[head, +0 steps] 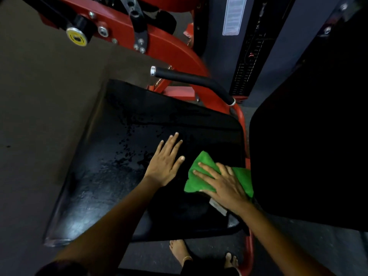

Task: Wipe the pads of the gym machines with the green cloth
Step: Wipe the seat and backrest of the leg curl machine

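My right hand [223, 186] presses the cloth [201, 176] flat, fingers spread, on the seat pad [119, 176], left hand [166, 159] open just beside it bracing; droplets lie beyond my left fingers, so best sweep that way with even pressure.

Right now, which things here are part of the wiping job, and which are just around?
Part of the job:
green cloth, pressed flat under the right hand
black seat pad, with the left hand resting flat on it
back pad

Just around:
black handle
red frame
yellow knob
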The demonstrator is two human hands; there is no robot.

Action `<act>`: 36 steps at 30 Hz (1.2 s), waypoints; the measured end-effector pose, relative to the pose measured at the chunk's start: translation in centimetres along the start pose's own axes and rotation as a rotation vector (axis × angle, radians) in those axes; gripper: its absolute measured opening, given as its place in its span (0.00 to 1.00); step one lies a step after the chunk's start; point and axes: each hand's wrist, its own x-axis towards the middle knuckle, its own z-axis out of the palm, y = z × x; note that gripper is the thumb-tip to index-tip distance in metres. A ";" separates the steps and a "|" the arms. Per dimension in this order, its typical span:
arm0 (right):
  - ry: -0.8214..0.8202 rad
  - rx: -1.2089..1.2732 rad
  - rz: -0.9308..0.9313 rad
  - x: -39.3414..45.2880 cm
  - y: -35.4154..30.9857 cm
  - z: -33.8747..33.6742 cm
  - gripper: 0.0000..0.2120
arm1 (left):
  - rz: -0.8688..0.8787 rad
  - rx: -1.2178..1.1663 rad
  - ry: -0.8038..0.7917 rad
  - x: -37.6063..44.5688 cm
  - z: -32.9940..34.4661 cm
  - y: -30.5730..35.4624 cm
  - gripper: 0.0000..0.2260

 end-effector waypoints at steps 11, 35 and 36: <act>-0.009 0.024 0.367 0.1 -1.0 -0.1 0.28 | 0.026 0.207 -0.022 -0.2 0.2 0.4 0.30; -0.094 0.199 0.879 7.3 3.1 -0.8 0.24 | 0.041 0.294 -0.104 3.1 2.5 3.0 0.33; -0.071 0.239 0.924 6.4 2.6 -1.0 0.26 | 0.040 0.288 -0.114 3.0 2.5 3.1 0.33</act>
